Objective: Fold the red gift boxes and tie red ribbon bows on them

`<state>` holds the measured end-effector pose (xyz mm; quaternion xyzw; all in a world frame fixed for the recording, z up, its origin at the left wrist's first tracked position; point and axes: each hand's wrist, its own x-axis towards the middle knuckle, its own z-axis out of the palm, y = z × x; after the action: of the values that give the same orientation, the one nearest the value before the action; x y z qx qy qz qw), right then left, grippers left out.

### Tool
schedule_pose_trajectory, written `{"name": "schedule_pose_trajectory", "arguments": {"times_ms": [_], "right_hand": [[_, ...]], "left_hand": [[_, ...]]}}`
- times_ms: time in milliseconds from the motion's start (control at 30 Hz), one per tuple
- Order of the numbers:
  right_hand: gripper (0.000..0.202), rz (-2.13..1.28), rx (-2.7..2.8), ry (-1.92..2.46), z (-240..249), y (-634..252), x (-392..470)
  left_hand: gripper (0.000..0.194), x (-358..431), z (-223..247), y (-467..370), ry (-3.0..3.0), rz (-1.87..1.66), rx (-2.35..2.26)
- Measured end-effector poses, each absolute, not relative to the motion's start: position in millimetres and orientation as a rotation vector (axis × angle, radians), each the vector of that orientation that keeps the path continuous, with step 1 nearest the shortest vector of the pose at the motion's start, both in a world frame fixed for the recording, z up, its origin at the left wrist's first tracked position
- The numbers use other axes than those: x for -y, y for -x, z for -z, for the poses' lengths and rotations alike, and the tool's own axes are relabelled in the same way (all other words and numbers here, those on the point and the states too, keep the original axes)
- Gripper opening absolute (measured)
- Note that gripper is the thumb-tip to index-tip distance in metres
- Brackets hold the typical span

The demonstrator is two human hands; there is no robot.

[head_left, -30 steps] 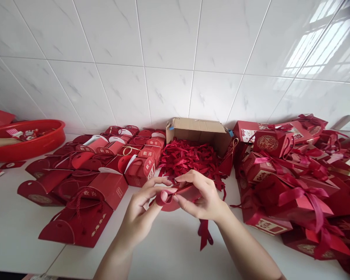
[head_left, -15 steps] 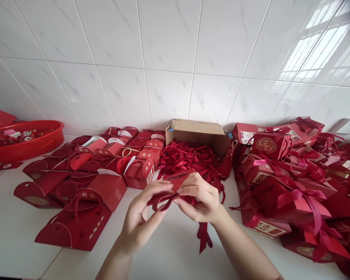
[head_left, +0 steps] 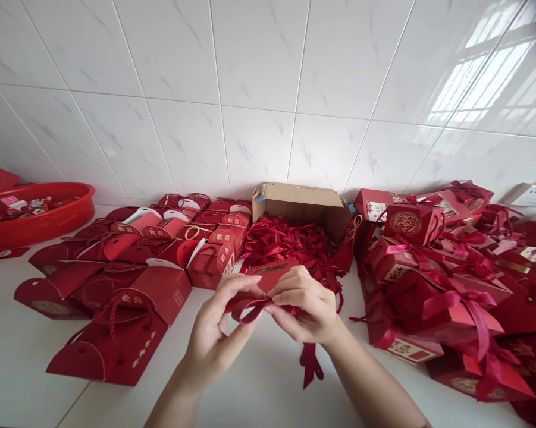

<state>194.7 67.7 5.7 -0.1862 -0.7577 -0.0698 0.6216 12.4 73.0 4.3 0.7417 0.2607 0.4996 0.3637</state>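
- Left hand (head_left: 214,324) half curls around a ribbon (head_left: 240,307); how firmly it grips, I cannot tell.
- Right hand (head_left: 302,304) pinches the ribbon.
- Carton (head_left: 301,193) stands beyond.

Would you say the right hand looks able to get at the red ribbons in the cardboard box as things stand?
Probably yes: the ribbons spill from the open cardboard box just beyond the right hand. It is pinching a ribbon loop, though, and would likely need to let go first.
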Motion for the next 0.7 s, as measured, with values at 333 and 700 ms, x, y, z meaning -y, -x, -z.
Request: {"name": "schedule_pose_trajectory", "arguments": {"times_ms": [333,700], "right_hand": [[0.016,0.164,1.739,0.391,-6.2,-195.0,-65.2],[0.01,-0.374,1.799,0.506,-11.6,-197.6,-61.7]], "left_hand": [[0.024,-75.9,-8.1,-13.4,-2.1,-1.371,-0.584],[0.023,-88.1,-1.0,-6.5,-2.264,-1.5,-0.545]]}}
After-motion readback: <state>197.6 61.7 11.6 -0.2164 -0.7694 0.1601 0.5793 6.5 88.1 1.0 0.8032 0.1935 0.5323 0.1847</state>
